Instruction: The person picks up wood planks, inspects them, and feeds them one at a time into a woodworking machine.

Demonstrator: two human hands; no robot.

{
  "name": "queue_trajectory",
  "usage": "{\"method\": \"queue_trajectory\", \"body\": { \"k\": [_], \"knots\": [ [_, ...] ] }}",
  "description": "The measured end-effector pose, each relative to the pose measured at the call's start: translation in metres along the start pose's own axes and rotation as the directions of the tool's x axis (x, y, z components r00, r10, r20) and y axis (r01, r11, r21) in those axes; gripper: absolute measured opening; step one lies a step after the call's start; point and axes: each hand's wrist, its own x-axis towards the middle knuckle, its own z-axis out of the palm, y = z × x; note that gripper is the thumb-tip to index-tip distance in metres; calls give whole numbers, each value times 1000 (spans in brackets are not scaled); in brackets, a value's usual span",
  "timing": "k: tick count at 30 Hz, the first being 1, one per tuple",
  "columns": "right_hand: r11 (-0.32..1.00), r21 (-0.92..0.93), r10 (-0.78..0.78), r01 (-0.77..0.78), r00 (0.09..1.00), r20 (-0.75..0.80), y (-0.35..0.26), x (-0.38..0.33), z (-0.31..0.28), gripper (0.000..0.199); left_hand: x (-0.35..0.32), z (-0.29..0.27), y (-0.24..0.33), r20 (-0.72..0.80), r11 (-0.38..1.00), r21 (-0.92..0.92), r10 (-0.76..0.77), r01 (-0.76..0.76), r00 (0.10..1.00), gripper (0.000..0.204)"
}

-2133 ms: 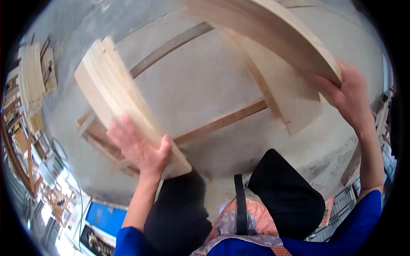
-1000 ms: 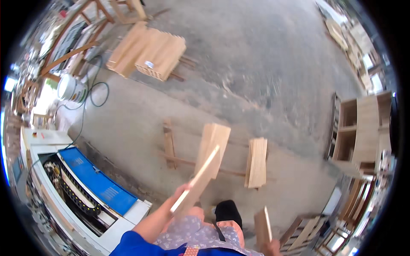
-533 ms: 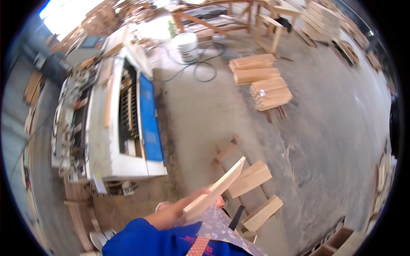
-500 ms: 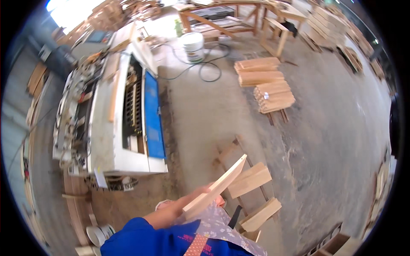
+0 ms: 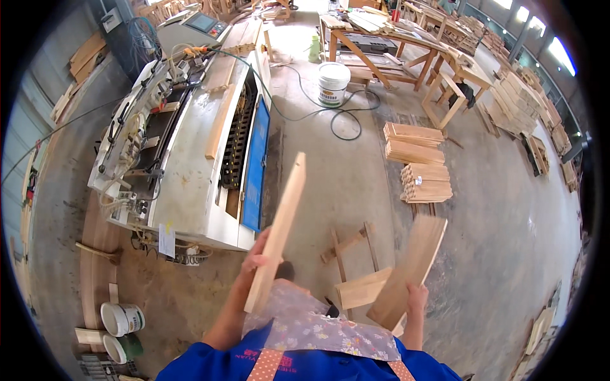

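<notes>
My left hand (image 5: pixel 256 259) is closed around a pale wooden board (image 5: pixel 281 222), which stands up edge-on in front of me, its far end angled toward the machine. To the right, my right hand (image 5: pixel 416 297) grips a second wooden board (image 5: pixel 412 267) by its right edge near the lower end; this one shows its broad face. Partly behind the second board, another board (image 5: pixel 359 289) lies low on a wooden floor rack (image 5: pixel 338 254). A patterned apron (image 5: pixel 356 336) and blue sleeves cover my front and upper arms.
A white machine (image 5: pixel 184 184) with an open blue door (image 5: pixel 257 165) stands at left. Beyond are stacked boards (image 5: pixel 427 183), a white bucket (image 5: pixel 333 84) and a looped hose (image 5: pixel 346 124). Two tubs (image 5: pixel 122 319) sit at lower left. A wooden workbench (image 5: pixel 381 57) stands at the back.
My left hand's board has swung more upright and moved left. My right hand has come into view, holding a raised board on the right. The head view has tilted up.
</notes>
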Motion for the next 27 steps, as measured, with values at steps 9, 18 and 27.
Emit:
{"method": "queue_trajectory", "body": {
  "k": [9, 18, 27],
  "knots": [
    [952, 305, -103, -1, 940, 324, -213, -5, 232, 31, 80, -141, 96, -315, 962, 142, 267, -233, 911, 83],
    [993, 32, -110, 115, 775, 623, -352, 21, 394, 30, 145, -250, 137, -502, 652, 758, 548, 35, 669, 76],
    [944, -83, -88, 320, 485, 870, -479, 113, 562, 33, 229, -298, 150, -604, 92, 744, 515, 662, 608, 77]
  ]
}}
